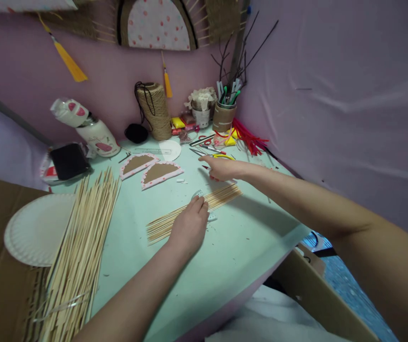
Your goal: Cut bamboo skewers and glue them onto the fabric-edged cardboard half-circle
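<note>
My left hand [190,223] rests on a flat row of thin bamboo sticks [225,195], its fingers together and pressed over their middle. Parts of a clear, marked plastic piece [212,217] show on both sides of the row; the rest is hidden. Farther back, my right hand [221,168] hovers over the table with the index finger stretched out and the other fingers loosely bent. Its fingertip is close to yellow-handled pliers [221,156]. A dark red pencil-like tip [205,167] peeks out beneath that hand; I cannot make out contact.
A large bundle of bamboo sticks [82,251] and a paper plate [40,230] lie left. Two half-round cardboard pieces [163,172] with patterned edging sit mid-table. Behind are a twine spool [156,111], a pen holder [224,116] and red pipe cleaners [250,137].
</note>
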A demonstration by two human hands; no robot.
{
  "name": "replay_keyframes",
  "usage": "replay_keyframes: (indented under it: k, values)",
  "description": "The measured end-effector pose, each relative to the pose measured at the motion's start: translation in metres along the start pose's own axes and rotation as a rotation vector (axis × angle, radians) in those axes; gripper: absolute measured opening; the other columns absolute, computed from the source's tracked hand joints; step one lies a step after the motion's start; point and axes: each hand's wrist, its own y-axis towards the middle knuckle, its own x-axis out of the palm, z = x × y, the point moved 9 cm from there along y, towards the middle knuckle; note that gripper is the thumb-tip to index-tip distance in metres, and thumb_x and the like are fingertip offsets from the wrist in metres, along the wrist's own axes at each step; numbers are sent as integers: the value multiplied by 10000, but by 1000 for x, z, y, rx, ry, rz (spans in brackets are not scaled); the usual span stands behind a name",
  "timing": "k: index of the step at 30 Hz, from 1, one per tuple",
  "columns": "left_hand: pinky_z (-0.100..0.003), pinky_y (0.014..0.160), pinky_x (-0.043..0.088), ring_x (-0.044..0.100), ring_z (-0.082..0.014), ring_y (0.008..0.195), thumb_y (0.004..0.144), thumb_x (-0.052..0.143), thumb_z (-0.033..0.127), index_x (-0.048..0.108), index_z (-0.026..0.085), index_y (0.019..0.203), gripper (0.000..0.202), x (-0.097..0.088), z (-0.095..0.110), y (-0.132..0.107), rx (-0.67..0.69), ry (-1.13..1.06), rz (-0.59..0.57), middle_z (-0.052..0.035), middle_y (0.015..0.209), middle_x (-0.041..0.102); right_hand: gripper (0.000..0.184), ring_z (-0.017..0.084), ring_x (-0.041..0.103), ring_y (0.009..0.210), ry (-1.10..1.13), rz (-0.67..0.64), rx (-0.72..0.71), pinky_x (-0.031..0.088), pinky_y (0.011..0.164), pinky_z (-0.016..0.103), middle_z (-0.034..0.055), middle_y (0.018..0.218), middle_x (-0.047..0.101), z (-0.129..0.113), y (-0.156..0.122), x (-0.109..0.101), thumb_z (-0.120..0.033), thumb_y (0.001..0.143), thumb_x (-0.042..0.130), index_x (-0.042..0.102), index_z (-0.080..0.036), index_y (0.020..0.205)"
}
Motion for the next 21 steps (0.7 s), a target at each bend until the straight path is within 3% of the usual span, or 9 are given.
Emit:
replay_keyframes:
  k: [2, 5, 9, 13, 17, 21]
  values:
    - [-406, 980, 488, 478, -280, 1267, 928, 419, 161, 572, 80, 1185, 310, 0, 0, 0, -8, -1, -7, -157, 1282, 580, 427, 142, 624, 587, 141, -35, -55, 469, 540, 235, 25, 763, 694, 0, -11, 0, -89, 828, 480, 546, -236, 1224]
    - [-418, 965, 500, 482, -288, 1263, 925, 428, 164, 575, 81, 1185, 310, 0, 0, 0, -10, -1, -2, -158, 1285, 579, 180, 130, 640, 637, 498, 5, -154, 509, 575, 224, 42, 732, 679, 3, -38, -8, -135, 845, 504, 674, -167, 891]
    - [-424, 948, 512, 494, -290, 1253, 924, 429, 169, 581, 88, 1184, 312, 0, 1, 0, -6, 3, 18, -156, 1278, 587, 225, 173, 691, 788, 1140, 45, -116, 568, 737, 307, 83, 898, 719, 35, -81, 1, -233, 805, 604, 682, -171, 1006]
    - [-417, 939, 522, 508, -284, 1240, 923, 433, 170, 586, 88, 1182, 312, -2, 2, -1, 11, 24, 38, -149, 1263, 600, 287, 142, 696, 795, 1470, 230, -90, 574, 737, 246, 33, 895, 726, 69, -113, 19, -188, 688, 729, 677, -228, 967]
    - [-409, 915, 539, 532, -287, 1214, 925, 437, 180, 591, 83, 1173, 308, -6, 4, -3, 23, 54, 72, -141, 1252, 610, 237, 141, 700, 748, 1444, 316, -177, 576, 678, 247, 5, 857, 718, 66, -129, 30, -327, 731, 735, 621, -254, 925]
    - [-399, 920, 539, 533, -275, 1217, 932, 432, 192, 583, 90, 1184, 311, -7, 6, -4, 39, 60, 70, -143, 1256, 608, 130, 165, 696, 740, 968, 391, -269, 566, 701, 308, 32, 847, 717, 45, -135, 17, -325, 886, 544, 617, -220, 864]
